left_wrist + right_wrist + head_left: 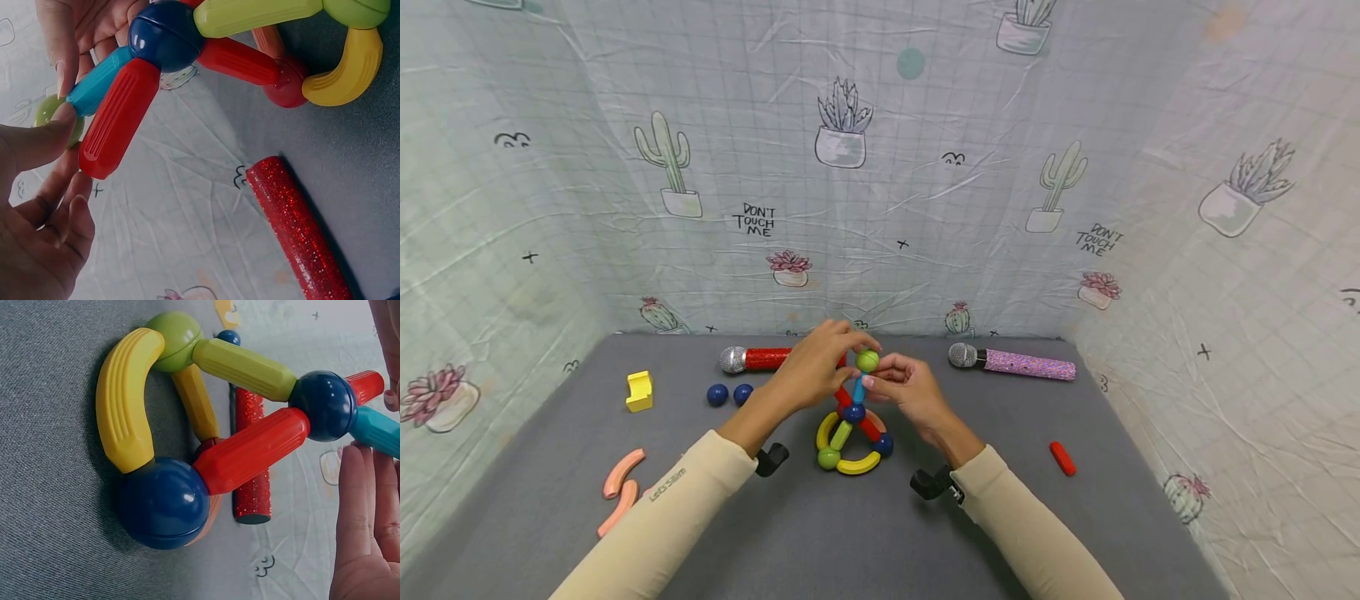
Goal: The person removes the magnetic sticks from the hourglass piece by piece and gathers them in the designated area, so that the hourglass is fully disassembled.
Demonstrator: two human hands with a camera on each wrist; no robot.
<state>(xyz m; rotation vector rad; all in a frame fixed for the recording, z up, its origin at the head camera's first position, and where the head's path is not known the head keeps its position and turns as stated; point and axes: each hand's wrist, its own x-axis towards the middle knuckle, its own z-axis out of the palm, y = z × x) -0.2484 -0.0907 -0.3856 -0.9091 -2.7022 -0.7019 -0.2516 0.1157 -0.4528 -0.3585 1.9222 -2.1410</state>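
Observation:
A ball-and-rod construction stands on the table: a ring of curved yellow rods point(859, 464) and balls, with straight rods rising to a dark blue ball point(324, 405). From that ball a light blue rod point(103, 81) goes up to a green ball point(867, 360), and a red rod point(120, 119) sticks out beside it. My left hand point(817, 363) grips the green ball between thumb and fingers. My right hand point(913, 395) pinches the light blue rod just under the green ball, its other fingers reaching behind the rod.
Behind my left hand lies a red glitter microphone point(766, 359); a pink one point(1026, 364) lies at the back right. Left are a yellow block point(640, 391), dark blue balls point(717, 394) and curved pink rods point(622, 472). A red rod point(1063, 458) lies right.

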